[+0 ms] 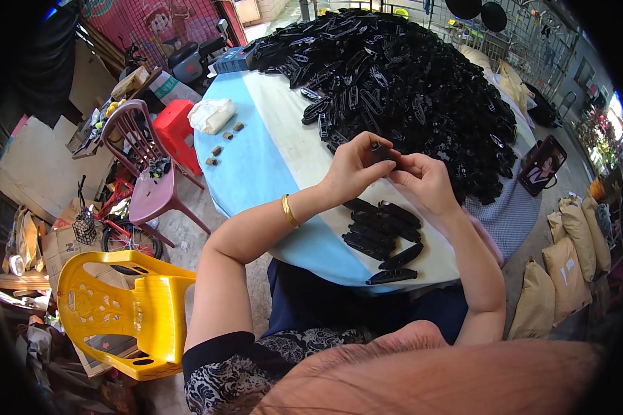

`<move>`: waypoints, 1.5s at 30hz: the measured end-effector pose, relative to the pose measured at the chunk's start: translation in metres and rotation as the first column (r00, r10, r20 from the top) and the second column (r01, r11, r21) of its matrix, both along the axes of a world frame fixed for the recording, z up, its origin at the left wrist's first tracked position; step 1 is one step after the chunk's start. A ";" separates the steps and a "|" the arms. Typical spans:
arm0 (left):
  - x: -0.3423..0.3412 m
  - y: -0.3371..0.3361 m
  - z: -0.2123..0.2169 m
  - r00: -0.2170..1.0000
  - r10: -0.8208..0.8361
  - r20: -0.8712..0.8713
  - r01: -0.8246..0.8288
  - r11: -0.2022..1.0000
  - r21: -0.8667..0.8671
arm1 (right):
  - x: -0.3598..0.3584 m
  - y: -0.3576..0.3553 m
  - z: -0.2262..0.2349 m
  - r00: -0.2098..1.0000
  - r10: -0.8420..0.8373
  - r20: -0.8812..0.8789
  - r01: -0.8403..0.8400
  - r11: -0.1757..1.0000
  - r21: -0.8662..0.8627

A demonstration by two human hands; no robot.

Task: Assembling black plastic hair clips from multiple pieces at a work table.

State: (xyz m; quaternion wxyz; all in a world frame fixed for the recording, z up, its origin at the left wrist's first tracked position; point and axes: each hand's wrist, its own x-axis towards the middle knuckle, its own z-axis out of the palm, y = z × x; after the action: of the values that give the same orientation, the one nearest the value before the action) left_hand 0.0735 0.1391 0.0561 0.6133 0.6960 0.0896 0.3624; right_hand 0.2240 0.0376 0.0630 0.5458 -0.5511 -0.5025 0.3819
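Both hands meet over the near edge of the big heap of black, long oval plastic pieces. In a pinch, my left hand grips a small black plastic piece, partly hidden by the fingers. My right hand is closed at the right side of that same piece, thumb and fingertips pressed together on it. Just below the hands, a small group of similar black oval pieces lies on the table, some side by side and a few apart nearer the front edge.
A white bag and several small brown blocks lie on the table's left. A phone stands at the right edge. Around the table are a purple chair, a yellow chair, a red stool and tan sacks.
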 end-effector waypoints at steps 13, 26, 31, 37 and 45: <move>-0.010 -0.025 0.023 0.885 -0.175 -0.431 0.420 0.699 0.579 | 0.038 -0.005 0.000 0.470 -0.113 0.876 0.132 0.990 0.056; 0.025 0.065 0.005 0.780 0.620 -0.083 0.152 -0.059 0.987 | 0.024 0.001 -0.013 0.541 -0.234 0.808 0.030 0.965 0.259; 0.037 0.062 -0.001 0.838 0.518 0.169 -0.265 0.115 0.957 | 0.029 0.002 -0.012 0.768 -0.299 0.566 0.138 0.941 0.309; 0.028 0.030 0.005 0.999 0.014 -0.031 -0.018 0.990 -0.140 | 0.025 0.001 -0.006 0.817 -0.482 0.316 0.250 0.791 0.559; 0.025 0.024 -0.007 0.968 -0.250 -0.015 0.216 0.865 -0.453 | 0.021 0.003 -0.006 0.714 -0.554 0.429 0.130 0.706 0.696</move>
State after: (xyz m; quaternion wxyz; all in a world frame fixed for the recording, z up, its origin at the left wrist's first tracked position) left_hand 0.0986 0.1635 0.0491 0.7924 0.5547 0.1083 0.2294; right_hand 0.2450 0.0408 0.0575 0.5665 -0.5202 -0.6277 -0.1202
